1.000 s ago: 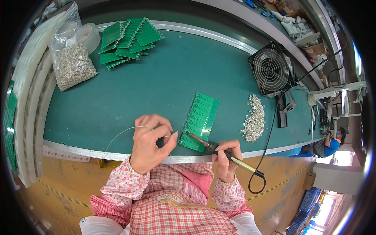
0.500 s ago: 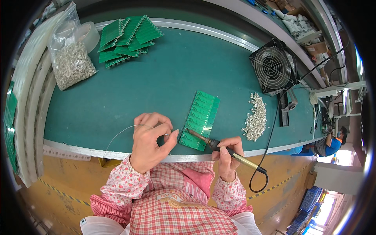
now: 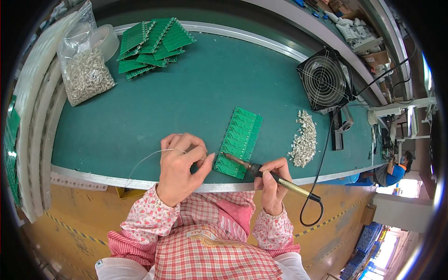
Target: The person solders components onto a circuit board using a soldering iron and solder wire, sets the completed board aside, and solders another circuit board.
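Observation:
A green circuit board panel [image 3: 239,140] lies on the teal mat near the front edge, a row of pins along its left side. My right hand [image 3: 274,183] is closed round a soldering iron [image 3: 290,186], whose tip meets the board's lower left part. Between the thumb and fingers of my left hand [image 3: 185,161] is a thin solder wire [image 3: 140,163]. Its loose end curves away to the left, and the fingertips are just left of the pins. Whether the wire touches the iron's tip is too small to tell.
Stacked green boards [image 3: 151,46] lie at the back left beside a clear bag of small metal parts [image 3: 87,77]. To the right are a loose pile of those parts [image 3: 303,140] and a black fan [image 3: 324,79]. The iron's cord [image 3: 325,158] runs up past the fan.
The iron's handle has shifted slightly right and its cord loop has moved with it. My left hand has moved a little to the right. The board is nearly unchanged.

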The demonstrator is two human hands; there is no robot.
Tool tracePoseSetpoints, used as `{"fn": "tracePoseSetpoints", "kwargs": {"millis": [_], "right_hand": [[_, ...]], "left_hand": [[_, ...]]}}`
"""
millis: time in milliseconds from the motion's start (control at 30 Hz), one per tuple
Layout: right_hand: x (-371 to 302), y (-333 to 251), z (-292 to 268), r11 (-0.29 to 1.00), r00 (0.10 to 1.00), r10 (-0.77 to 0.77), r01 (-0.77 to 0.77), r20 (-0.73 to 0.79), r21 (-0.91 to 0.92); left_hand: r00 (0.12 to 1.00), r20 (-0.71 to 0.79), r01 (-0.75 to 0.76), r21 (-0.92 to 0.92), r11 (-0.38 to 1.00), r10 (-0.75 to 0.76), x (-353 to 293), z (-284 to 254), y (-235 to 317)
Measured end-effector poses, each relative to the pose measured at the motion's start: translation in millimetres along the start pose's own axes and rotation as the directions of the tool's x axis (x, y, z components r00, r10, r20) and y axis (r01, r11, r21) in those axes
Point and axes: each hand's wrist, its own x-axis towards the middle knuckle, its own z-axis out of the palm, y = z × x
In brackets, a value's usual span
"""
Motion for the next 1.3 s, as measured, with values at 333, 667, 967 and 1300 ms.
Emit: {"fn": "tracePoseSetpoints", "kwargs": {"millis": [333,667,967,1300], "right_hand": [[-3.3,6.1,1.4,1.0,0.999,-0.008,0.008,-0.048,0.016],[-16.1,17.7,-0.1,0.991,0.98,-0.065,0.085,-0.188,0.103],[-18.6,21.3,-1.3,0.983,0.989,-0.132,0.139,-0.069,0.121],[-18.3,19.2,-2.3,0.993,0.996,-0.085,0.087,-0.024,0.083]], "left_hand": [[0.999,-0.035,0.007,-0.034,0.999,-0.008,0.6,1.4,-0.9],[0.999,-0.002,0.041,-0.131,0.991,-0.042,-0.3,-3.3,-1.5],[0.997,0.068,0.034,-0.161,0.986,-0.023,-1.8,-7.1,-3.9],[0.997,0.073,0.014,-0.098,0.995,-0.007,-0.8,-4.5,-3.4]]}}
